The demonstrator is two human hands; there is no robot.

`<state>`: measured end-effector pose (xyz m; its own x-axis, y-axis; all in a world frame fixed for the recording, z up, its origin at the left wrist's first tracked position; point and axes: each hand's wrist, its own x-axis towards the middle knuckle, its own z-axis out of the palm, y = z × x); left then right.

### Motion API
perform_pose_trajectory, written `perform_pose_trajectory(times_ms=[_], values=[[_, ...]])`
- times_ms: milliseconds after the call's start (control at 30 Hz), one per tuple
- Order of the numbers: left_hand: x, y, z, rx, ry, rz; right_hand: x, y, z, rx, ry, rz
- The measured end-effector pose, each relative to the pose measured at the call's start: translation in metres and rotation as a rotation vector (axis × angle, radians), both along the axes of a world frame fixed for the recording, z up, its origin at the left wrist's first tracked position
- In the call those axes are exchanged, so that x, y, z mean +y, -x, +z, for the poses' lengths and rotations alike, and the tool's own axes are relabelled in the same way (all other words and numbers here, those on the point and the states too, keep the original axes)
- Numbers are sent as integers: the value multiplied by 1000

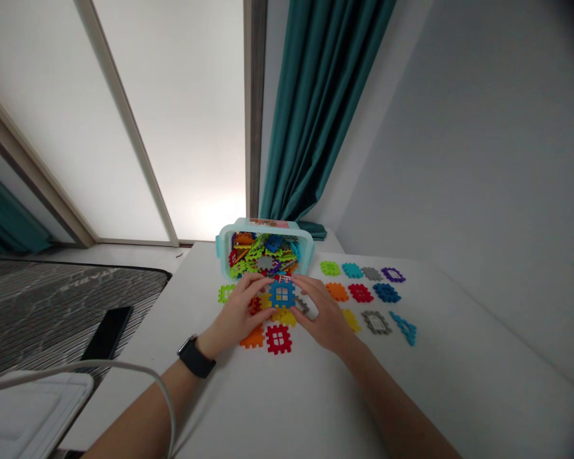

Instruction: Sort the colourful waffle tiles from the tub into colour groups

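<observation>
Between both hands is a blue window-shaped building tile [282, 294] with notched edges. My left hand [243, 310] grips its left side and my right hand [321, 310] its right side, thumbs low and fingers above. A small white piece [284, 278] shows at the tile's top edge; whether it is joined cannot be made out. Under and around the hands lie yellow tiles [284, 317], partly hidden. Nearer to me are a red window tile [279, 339] and an orange tile [253, 338]. A green tile [226, 293] lies left of my left hand.
A light-blue tub [224, 252] full of mixed tiles stands behind the hands. To the right, loose tiles lie in rough rows, among them a red tile [360, 293] and a grey tile [376, 322]. A white cable [124, 364] crosses my left forearm; a dark phone-like slab [108, 333] lies at left.
</observation>
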<state>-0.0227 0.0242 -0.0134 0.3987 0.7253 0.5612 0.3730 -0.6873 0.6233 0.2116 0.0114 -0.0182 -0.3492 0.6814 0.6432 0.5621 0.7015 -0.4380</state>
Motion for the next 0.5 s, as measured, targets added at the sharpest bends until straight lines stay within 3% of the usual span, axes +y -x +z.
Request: perform_pose_trajectory(times_ms=[200,500], values=[[1,0,0,-4,48,-21,-2,2,0,-49,-102,14],[-1,-2,5,2,115,-59,-3,2,-2,-22,-80,11]])
